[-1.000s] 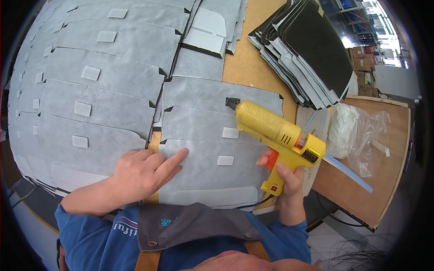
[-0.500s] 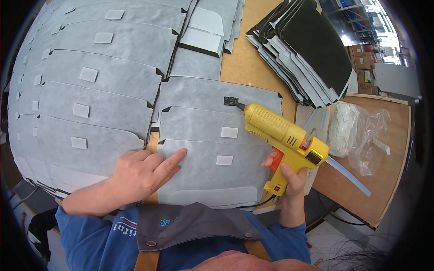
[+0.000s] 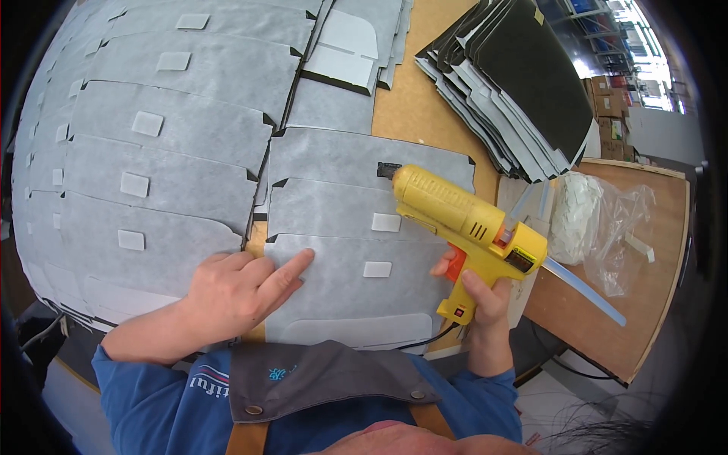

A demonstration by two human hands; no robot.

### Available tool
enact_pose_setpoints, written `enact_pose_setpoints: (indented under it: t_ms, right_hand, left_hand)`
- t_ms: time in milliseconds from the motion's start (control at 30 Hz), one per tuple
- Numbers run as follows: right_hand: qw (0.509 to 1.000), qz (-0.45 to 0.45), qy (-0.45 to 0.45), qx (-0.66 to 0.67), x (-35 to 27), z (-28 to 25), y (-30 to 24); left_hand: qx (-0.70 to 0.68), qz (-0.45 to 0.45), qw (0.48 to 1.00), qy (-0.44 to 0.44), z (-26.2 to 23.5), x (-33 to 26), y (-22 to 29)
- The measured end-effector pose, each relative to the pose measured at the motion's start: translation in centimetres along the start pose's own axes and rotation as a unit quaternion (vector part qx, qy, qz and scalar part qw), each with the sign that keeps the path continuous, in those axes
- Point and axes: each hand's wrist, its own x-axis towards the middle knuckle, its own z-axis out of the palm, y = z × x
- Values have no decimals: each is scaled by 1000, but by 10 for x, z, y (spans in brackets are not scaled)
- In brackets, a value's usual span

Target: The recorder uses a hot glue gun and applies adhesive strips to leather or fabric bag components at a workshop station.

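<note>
Field of view opened on a workshop at upper right, cardboard boxes [image 3: 610, 114] beyond a tan wooden table [image 3: 409, 114] mostly covered. Grey sheets [image 3: 326, 205] lay lapped in rows, a strip of each exposed, presumably so every strip could be reached without lifting its neighbour. A stack of black-faced sheets [image 3: 531, 83] sat fanned at the far right, probably to leave the near part free. A clear plastic bag [image 3: 618, 235] lay on a brown board [image 3: 584, 326] alongside, seemingly handy but out of the way. The yellow glue gun [image 3: 455, 211] slanted over the right-hand row, nozzle end at a dark patch; contact could not be confirmed. The right hand [image 3: 491, 299] gripped its handle, fingers at the trigger, likely to aim and feed in one hold. The left hand [image 3: 239, 292] was empty, index finger extended on the nearest sheet, the others curled, apparently steadying it. Looks: sheets matte, faintly mottled, with small black corners; gun body scuffed, a translucent bluish glue stick [image 3: 584, 292] jutting from its rear; trigger [image 3: 456, 264] orange; tabs [image 3: 378, 270] white and oblong; dark patch [image 3: 387, 169] blackish, rough, about as small.
</note>
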Motion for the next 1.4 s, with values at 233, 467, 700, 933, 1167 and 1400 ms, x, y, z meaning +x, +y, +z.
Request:
enact_pose_setpoints:
  t_ms: [233,467,700,933,1167,1400]
  right_hand:
    - [999,-22,37,14,-2,-4,2]
    - [998,-17,53,4,-6,-6,2]
    - [995,-23,88,-30,-3,1,0]
    - [996,-19,89,-24,-4,1,0]
    - [997,-4,72,-27,2,9,-5]
    - [1000,-3,8,7,1,-1,-1]
  left_hand:
    - [-2,-1,1000,6,2,-2,0]
    - [0,0,1000,1,2,-1,-1]
    - [-1,2,1000,-2,1,-1,-1]
    - [-3,3,1000,-2,1,-1,-1]
    - [-1,1,1000,-7,0,-1,-1]
    - [-5,3,1000,0,0,-1,-1]
